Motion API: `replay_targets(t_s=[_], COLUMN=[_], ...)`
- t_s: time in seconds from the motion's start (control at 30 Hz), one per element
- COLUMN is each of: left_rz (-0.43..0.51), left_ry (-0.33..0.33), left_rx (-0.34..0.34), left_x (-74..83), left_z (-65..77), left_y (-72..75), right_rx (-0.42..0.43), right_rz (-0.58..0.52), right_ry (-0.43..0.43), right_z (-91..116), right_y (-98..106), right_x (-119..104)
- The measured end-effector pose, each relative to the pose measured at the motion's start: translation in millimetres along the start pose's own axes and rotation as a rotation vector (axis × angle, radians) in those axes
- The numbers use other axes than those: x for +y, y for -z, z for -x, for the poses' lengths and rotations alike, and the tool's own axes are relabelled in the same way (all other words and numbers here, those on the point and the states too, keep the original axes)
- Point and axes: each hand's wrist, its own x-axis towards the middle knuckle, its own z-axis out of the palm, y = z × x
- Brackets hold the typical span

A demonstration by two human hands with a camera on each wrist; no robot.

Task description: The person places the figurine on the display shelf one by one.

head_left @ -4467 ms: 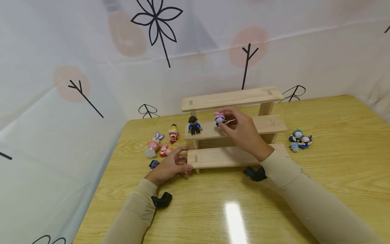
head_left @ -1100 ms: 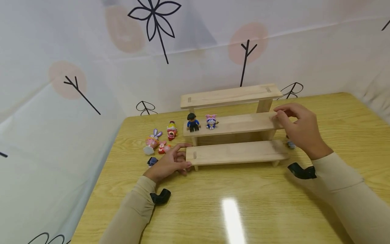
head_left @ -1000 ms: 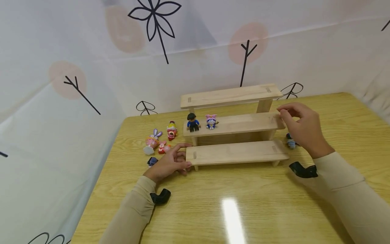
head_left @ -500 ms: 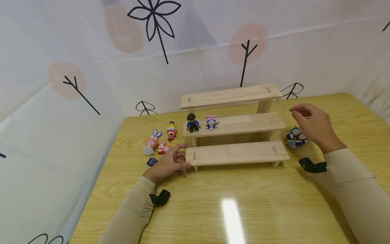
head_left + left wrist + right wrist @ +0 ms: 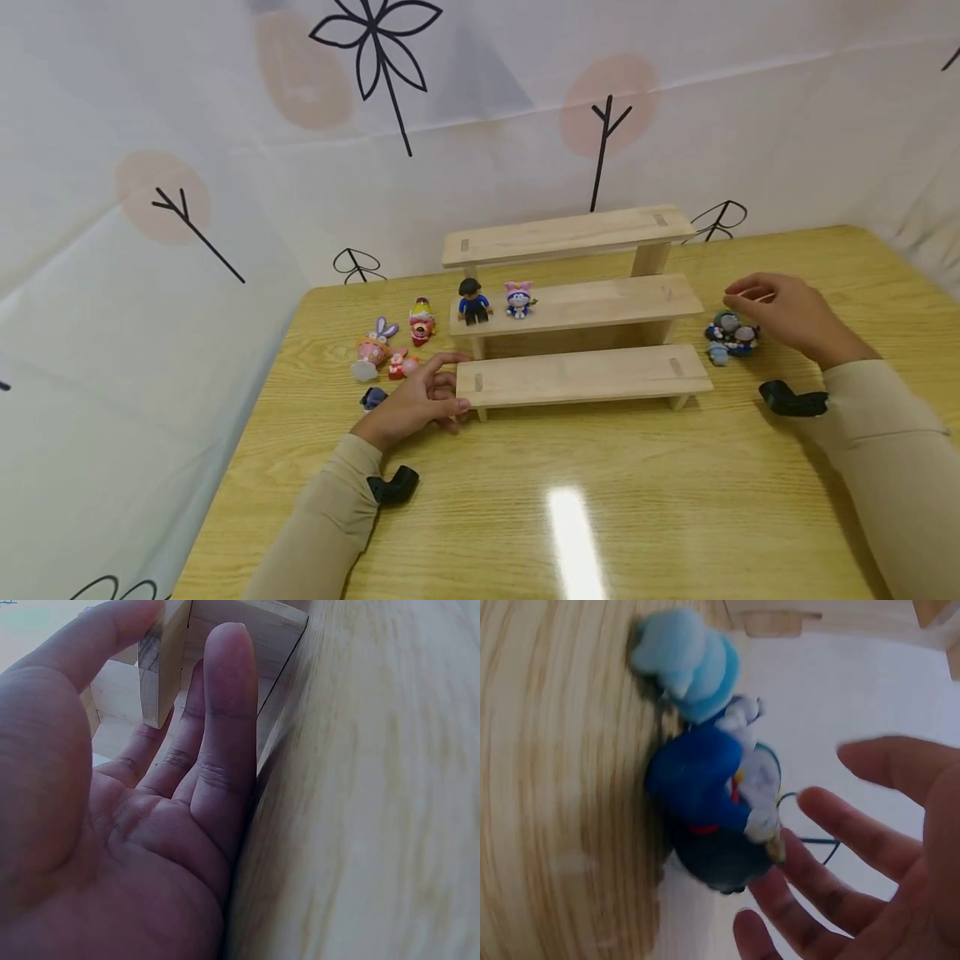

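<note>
A three-step wooden display stand (image 5: 577, 375) stands on the table. My left hand (image 5: 411, 406) holds the left end of its lowest step, and the left wrist view has the thumb and fingers on either side of the board end (image 5: 161, 671). With fingers spread and nothing in them, my right hand (image 5: 795, 312) hovers at a cluster of small figurines (image 5: 731, 335) right of the stand. Close up, the right wrist view has a dark blue figurine (image 5: 694, 776) beside a light blue one (image 5: 686, 656). A black-haired toy figure (image 5: 473, 302) and a pink-hatted figurine (image 5: 518, 300) occupy the middle step.
Left of the stand lie a bunny-eared figurine (image 5: 372, 348), a red and yellow one (image 5: 422, 321), a small red and pink one (image 5: 400, 363) and a dark blue one (image 5: 372, 398) near my left hand. A patterned cloth (image 5: 510, 158) hangs behind the wooden table (image 5: 510, 500).
The pink-hatted figurine was released onto the middle step. My right hand then moved right past the stand's end and lowered toward the right-hand figurines. My left hand stayed put.
</note>
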Motion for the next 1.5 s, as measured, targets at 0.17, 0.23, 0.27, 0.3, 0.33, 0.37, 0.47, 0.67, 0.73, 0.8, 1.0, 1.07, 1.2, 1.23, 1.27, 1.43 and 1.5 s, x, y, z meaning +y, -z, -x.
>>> replay_targets(t_s=[0.17, 0.23, 0.27, 0.3, 0.33, 0.37, 0.47, 0.67, 0.73, 0.8, 1.0, 1.07, 1.2, 1.23, 1.27, 1.43, 1.5], left_rz=[-0.006, -0.008, -0.010, -0.012, -0.013, -0.015, -0.022, -0.026, -0.028, -0.030, -0.020, -0.018, -0.020, -0.020, -0.022, -0.025, -0.021], left_ry=[0.002, 0.000, -0.002, -0.005, -0.006, -0.007, -0.012, -0.013, -0.012, -0.013, -0.003, -0.002, -0.002, -0.003, -0.004, -0.010, -0.010], left_rx=[0.001, 0.001, 0.001, 0.000, 0.000, 0.000, -0.004, -0.004, -0.001, 0.001, 0.010, 0.010, 0.012, 0.012, 0.012, 0.012, 0.011], left_x=[0.6, 0.9, 1.0, 1.1, 1.2, 1.2, 1.3, 0.0, -0.1, -0.1, 0.0, 0.3, 0.5, 0.6, 0.8, 2.0, 2.3], left_z=[0.9, 0.9, 0.8, 0.8, 0.7, 0.5, 0.4, -0.5, -0.5, -0.5, -0.2, -0.4, -0.4, -0.2, 0.0, 0.9, 1.1], left_y=[-0.5, -0.6, -0.6, -0.6, -0.6, -0.4, 0.1, 1.2, 1.4, 1.3, 0.5, 0.2, -0.4, -0.5, -0.7, -1.7, -2.2], right_rx=[-0.102, -0.130, -0.138, -0.143, -0.145, -0.146, -0.143, -0.134, -0.123, -0.115, -0.105, -0.105, -0.104, -0.104, -0.103, -0.092, -0.078], right_rz=[0.049, 0.052, 0.053, 0.057, 0.058, 0.059, 0.066, 0.032, 0.028, 0.022, 0.036, 0.041, 0.040, 0.039, 0.038, 0.038, 0.042], right_ry=[0.005, 0.008, 0.012, 0.012, 0.011, 0.009, 0.001, -0.012, -0.017, -0.022, 0.001, 0.015, 0.031, 0.035, 0.039, 0.048, 0.054], right_z=[-2.3, -2.7, -2.8, -3.1, -3.4, -3.7, -4.7, -5.2, -5.7, -6.5, -7.5, -7.3, -7.1, -7.0, -6.9, -6.4, -6.2], right_y=[-0.8, -2.3, -2.9, -3.5, -3.9, -4.2, -4.4, -6.0, -6.9, -7.7, -10.6, -11.6, -13.9, -14.4, -14.7, -15.9, -17.0], right_x=[7.8, 10.1, 11.2, 11.9, 12.6, 13.2, 13.9, 13.1, 12.2, 11.2, 8.9, 8.4, 6.6, 5.7, 4.8, -0.3, -1.6])
